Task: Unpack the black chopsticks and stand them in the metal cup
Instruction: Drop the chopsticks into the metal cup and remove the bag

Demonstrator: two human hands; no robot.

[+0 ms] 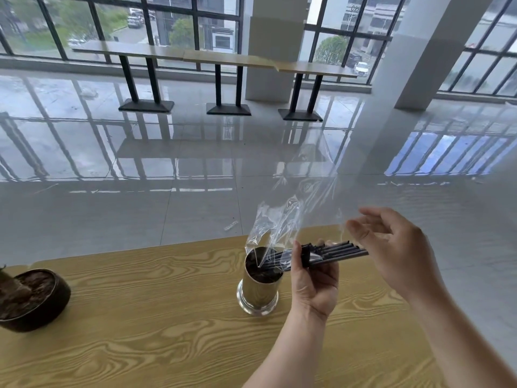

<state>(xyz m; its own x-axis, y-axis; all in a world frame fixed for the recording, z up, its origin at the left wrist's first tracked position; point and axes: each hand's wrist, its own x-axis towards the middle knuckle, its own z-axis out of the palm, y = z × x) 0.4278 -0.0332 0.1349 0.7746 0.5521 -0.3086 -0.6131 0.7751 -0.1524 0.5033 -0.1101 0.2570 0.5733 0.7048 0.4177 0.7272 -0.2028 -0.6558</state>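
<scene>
You hold one bundle of black chopsticks point(335, 252), lying roughly level at lower right of centre; the sticks overlap too much to count. Your left hand point(313, 284) has its fingers clamped round the bundle's middle. One clear plastic wrapper point(279, 219) billows up from the left tips and lies between them and the one metal cup point(258, 287), upright on the counter point(140, 317). Your right hand point(391, 247) hovers beside the right ends, fingers apart. One dark plant pot point(33, 301) sits at the left edge.
</scene>
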